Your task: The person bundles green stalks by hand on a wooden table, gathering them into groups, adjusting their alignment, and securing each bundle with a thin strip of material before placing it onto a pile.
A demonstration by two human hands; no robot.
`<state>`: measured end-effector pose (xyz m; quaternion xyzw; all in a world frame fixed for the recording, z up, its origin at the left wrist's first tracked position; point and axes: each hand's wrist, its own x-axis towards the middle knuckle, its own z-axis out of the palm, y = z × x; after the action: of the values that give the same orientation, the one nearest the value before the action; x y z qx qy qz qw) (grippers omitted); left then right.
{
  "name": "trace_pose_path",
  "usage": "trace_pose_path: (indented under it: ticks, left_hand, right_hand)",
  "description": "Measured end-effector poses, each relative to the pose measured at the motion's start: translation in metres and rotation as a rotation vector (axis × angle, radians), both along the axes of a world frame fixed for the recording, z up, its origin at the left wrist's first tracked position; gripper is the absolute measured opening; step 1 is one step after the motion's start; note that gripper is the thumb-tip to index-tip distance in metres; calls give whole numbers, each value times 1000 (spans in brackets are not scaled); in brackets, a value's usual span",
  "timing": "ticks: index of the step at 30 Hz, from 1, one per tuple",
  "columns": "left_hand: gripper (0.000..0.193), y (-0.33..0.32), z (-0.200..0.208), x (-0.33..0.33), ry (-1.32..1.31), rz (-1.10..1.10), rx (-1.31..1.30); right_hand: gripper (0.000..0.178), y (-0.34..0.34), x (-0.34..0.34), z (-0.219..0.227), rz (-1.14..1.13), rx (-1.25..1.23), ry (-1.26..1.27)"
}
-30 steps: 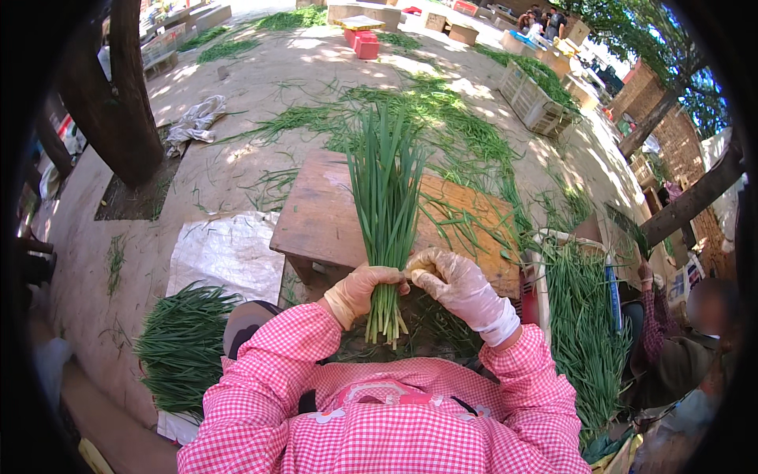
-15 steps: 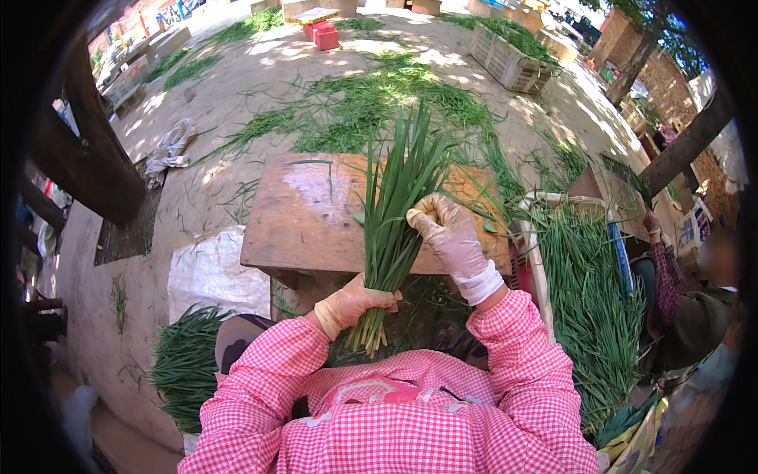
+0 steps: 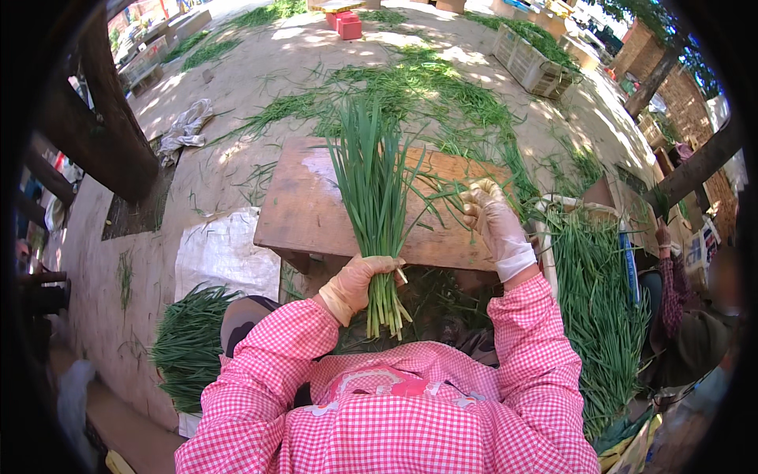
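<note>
My left hand [image 3: 365, 283], in a thin pale glove, is closed round the lower stems of a bunch of garlic chives [image 3: 371, 186]. The bunch stands nearly upright, its cut pale ends below my fist and its long green leaves fanning up in front of the wooden table [image 3: 304, 207]. To the right, my gloved right hand [image 3: 493, 217] is closed, fingers curled, apart from the bunch. A few thin chive blades [image 3: 444, 196] trail from its fingertips toward the bunch, over the tabletop.
A crate of chives [image 3: 596, 308] stands at my right, beside a seated person [image 3: 695, 316]. Another chive pile [image 3: 189, 347] lies at my left near a white sheet [image 3: 225, 253]. Loose leaves [image 3: 426, 91] litter the ground beyond the table. Tree trunks [image 3: 110, 150] rise at left.
My right hand has pulled away from the bunch to the right, drawing a few blades out. The bunch, still in my left hand, has come more upright. The view has shifted slightly.
</note>
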<state>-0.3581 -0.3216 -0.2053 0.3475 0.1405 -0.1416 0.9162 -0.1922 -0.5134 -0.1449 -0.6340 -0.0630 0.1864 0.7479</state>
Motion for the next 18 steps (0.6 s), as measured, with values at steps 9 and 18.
trace_pose_path:
  ticks: [9,18]
  left_hand:
    - [20,12,2,-1,0,155,-96]
    - [39,27,8,-3,-62,273,-353]
  right_hand:
    - [45,53,-97,18,661,-885,-694]
    - [31,55,-126,22,596,-996,-923]
